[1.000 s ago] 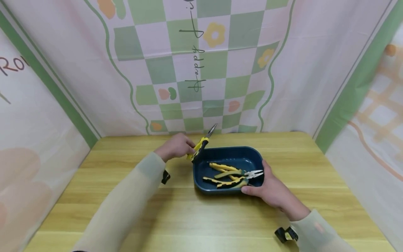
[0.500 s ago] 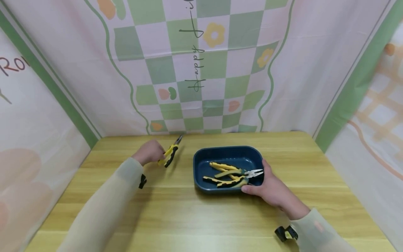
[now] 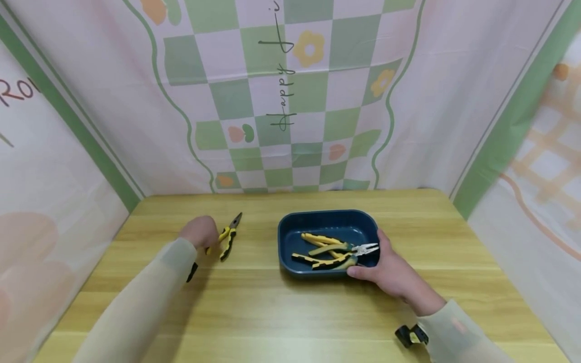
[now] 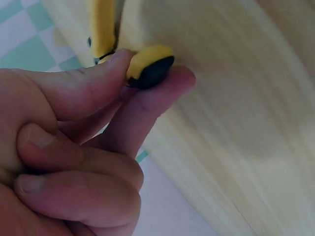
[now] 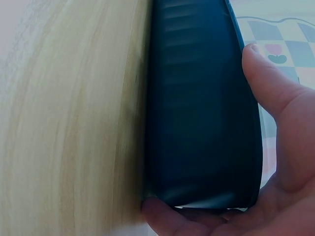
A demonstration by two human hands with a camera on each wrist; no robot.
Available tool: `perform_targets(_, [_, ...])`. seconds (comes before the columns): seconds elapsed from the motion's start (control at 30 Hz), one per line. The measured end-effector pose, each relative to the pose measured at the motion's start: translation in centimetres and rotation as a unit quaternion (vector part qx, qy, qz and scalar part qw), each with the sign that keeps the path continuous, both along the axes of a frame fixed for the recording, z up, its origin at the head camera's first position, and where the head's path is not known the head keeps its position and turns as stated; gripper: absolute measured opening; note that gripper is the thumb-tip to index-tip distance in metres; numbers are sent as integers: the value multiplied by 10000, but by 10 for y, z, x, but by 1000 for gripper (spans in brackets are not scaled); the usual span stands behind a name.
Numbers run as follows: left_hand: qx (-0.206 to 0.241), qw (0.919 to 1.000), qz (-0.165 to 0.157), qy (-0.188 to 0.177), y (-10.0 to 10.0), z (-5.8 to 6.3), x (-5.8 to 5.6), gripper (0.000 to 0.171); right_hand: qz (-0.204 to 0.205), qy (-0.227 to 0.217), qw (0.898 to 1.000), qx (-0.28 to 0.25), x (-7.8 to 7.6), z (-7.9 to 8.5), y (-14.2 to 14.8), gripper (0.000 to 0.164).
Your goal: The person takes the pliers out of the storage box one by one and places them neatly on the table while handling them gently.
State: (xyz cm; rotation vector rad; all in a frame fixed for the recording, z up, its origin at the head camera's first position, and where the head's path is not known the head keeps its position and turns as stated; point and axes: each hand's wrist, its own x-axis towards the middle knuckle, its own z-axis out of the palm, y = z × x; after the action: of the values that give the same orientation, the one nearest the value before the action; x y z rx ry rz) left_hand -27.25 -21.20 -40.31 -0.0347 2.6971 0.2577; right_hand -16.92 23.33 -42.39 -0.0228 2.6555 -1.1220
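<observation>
My left hand point(image 3: 201, 233) pinches one handle of yellow-and-black needle-nose pliers point(image 3: 229, 240) over the left part of the table. In the left wrist view, thumb and forefinger grip the handle end of the pliers point(image 4: 150, 66), and the other fingers are curled into the palm. My right hand point(image 3: 386, 264) holds the right end of a dark blue rectangular tray point(image 3: 290, 274), thumb at the near rim. In the right wrist view its fingers wrap around the corner of the tray point(image 5: 206, 113). Inside lie several pliers point(image 3: 333, 252) with yellow handles, one showing silver jaws toward my right hand.
The wooden table point(image 3: 290, 317) carries the tray near its middle. A patterned cloth point(image 3: 290, 101) hangs behind the table's back edge, with more cloth at both sides. A small black device point(image 3: 410, 335) is strapped at the right sleeve.
My left hand has carried the needle-nose pliers from the tray's left rim leftward and down toward the table. The right hand and the tray have stayed in place.
</observation>
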Motion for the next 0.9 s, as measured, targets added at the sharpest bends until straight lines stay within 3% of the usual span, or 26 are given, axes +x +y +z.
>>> perform_targets(0.13, [123,9996,160,-178,3,3,8,23,-10,-4,10000,-15,0,1,-1,139])
perform_targets(0.23, [247,9994,221,-88,9,8,14,33,-14,-6,10000,-9,0,1,0,139])
perform_targets(0.43, [-176,9991,-162,344,29,11,24,35,13,47,10000,49,-1,0,1,139])
perform_targets(0.67, [-479,9977,-234,408,37,7,23,31,20,79,10000,-25,0,0,1,138])
perform_targets(0.9, [-451,9983,-81,357,25,4,21,31,19,180,9998,97,-1,-1,1,138])
